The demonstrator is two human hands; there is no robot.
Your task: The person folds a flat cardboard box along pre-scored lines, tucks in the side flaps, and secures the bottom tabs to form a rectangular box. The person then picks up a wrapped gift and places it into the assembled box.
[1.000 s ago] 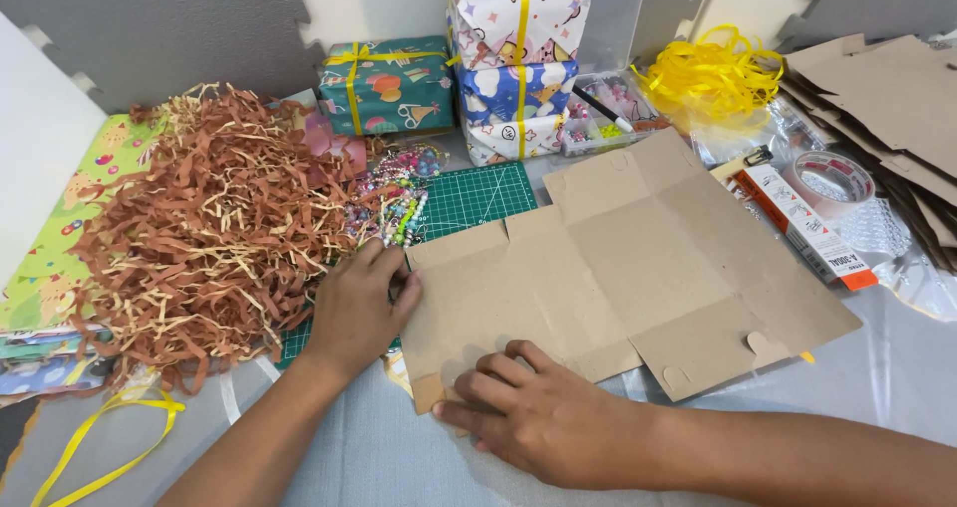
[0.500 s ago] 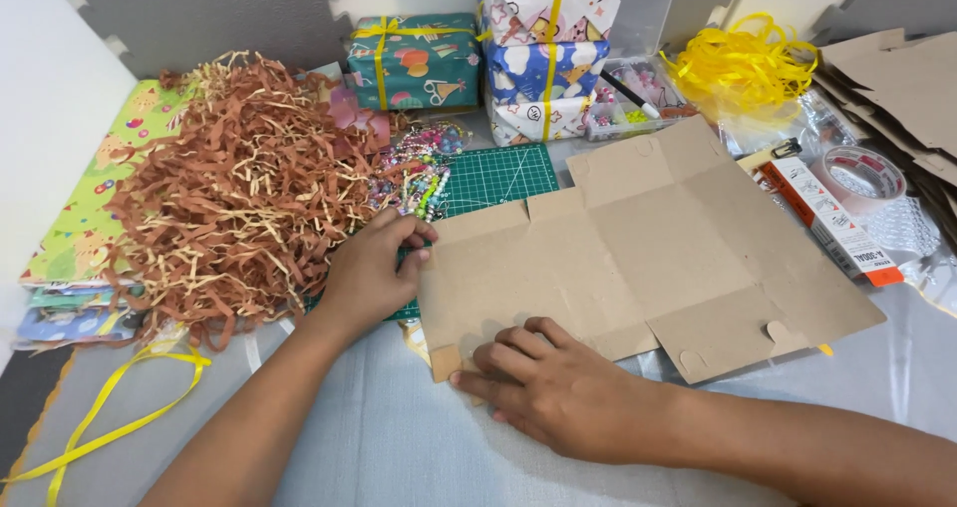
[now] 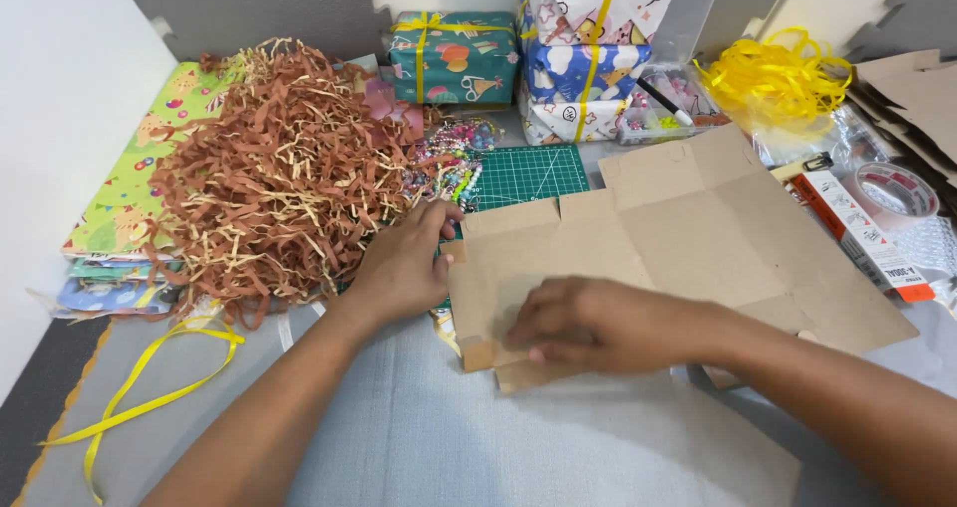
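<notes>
Head view shows a flattened brown cardboard box (image 3: 698,238) lying across the centre and right of the frame, with the right hand (image 3: 598,323) pressed flat, fingers spread, on its lower-left flap and the left hand (image 3: 404,263) curled against its left edge. Upper centre stand a teal gift box (image 3: 454,56) with yellow ribbon and a stack of wrapped presents (image 3: 588,48); a heap of brown paper shred (image 3: 279,168) fills the upper left. At the right edge lie a long orange-and-white carton (image 3: 862,238) and a tape roll (image 3: 897,193).
</notes>
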